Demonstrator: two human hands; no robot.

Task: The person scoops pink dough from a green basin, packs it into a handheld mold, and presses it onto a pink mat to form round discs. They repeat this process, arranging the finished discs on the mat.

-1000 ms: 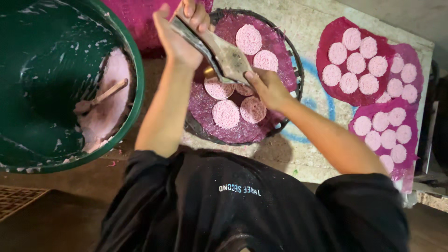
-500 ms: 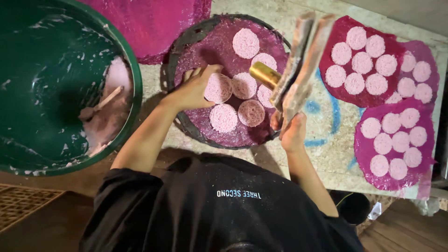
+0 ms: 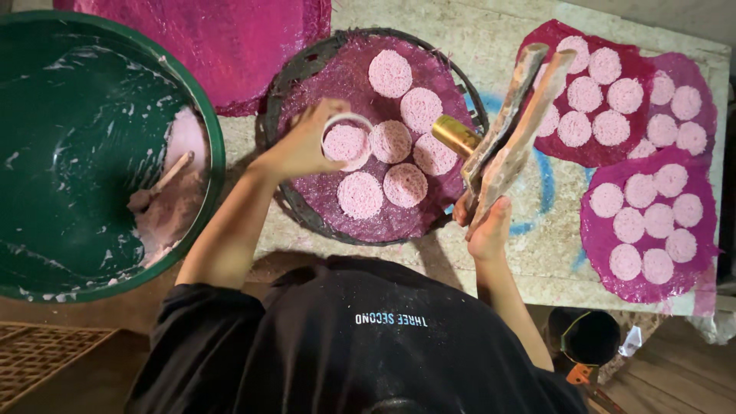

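Observation:
My left hand (image 3: 303, 147) grips a white ring mould (image 3: 346, 140) and sets it around a pink round disc on the magenta cloth of a round dark tray (image 3: 285, 80). Several more pink discs (image 3: 405, 184) lie on that cloth. My right hand (image 3: 484, 222) holds a two-armed wooden press (image 3: 510, 130) upright at the tray's right edge. The press's brass cylinder (image 3: 455, 135) points toward the discs.
A big green basin (image 3: 84, 153) at left holds pink paste and a wooden stick (image 3: 162, 182). Two magenta cloths with several pink discs (image 3: 652, 207) lie on the table at right. Another magenta cloth (image 3: 230, 38) lies at the top. A dark bucket (image 3: 586, 337) stands below the table.
Both hands were on the press over the tray. My right hand has since swung it to the tray's right edge, and my left hand has come down onto a disc with the ring.

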